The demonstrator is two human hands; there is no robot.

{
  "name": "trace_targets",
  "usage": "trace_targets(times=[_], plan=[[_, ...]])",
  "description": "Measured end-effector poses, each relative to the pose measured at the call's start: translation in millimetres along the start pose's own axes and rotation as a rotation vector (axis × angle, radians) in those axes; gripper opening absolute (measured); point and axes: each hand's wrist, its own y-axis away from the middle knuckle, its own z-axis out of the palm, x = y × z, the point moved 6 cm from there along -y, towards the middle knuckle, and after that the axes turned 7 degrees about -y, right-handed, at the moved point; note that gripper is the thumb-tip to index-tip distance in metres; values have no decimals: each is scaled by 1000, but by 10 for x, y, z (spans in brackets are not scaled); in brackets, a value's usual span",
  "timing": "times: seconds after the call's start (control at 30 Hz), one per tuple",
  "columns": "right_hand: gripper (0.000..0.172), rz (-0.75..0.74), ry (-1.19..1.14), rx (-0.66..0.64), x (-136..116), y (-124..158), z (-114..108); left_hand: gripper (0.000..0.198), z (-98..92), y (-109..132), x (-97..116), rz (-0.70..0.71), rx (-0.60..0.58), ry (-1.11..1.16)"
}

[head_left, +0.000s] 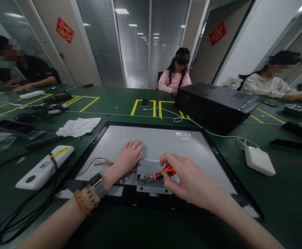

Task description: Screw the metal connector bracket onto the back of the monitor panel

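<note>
A monitor panel (166, 141) lies back side up before me, its grey sheet framed in black. My right hand (184, 173) grips an orange and black screwdriver (163, 172) by its handle. The screwdriver's tip reaches the lower left of a metal bracket plate (154, 188), beside a port connector; whether it sits in a screw I cannot tell. My left hand (130, 154) rests flat on the grey back of the panel, fingers stretched out, just left of the bracket. Thin coloured wires (94, 162) run across the panel under my left wrist.
A large black case (213, 103) stands behind the panel at right, near a white adapter (259, 160) with a cable. On the left lie a white device (45, 167), black cables (23, 211) and crumpled tissue (78, 127). A phone (145, 102) lies farther back. Several people sit around the table.
</note>
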Motion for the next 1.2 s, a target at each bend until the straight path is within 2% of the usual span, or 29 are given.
trace_targets(times=[0.2,0.4,0.57,0.7,0.87,1.03,1.13,1.2], plan=[[19,-73,18,-68,-40,40,-7,34,-1,4,6,6,19,3],[26,-81,18,-118,-34,75,-23,35,-17,0,13,3,3,2],[27,-67,42,-67,4,47,-14,35,0,-4,10,8,1,0],[16,-71,142,20,59,-5,15,35,3,6,5,18,35,3],[27,-106,323,60,106,-37,51,34,-12,10,3,16,22,3],[18,-146,162,26,22,27,-30,34,-25,7,10,8,20,-1],[28,-165,59,-30,-53,51,-49,34,-22,1,11,-1,7,2],[28,-139,51,-48,-62,40,-37,34,-20,-2,13,-1,-3,8]])
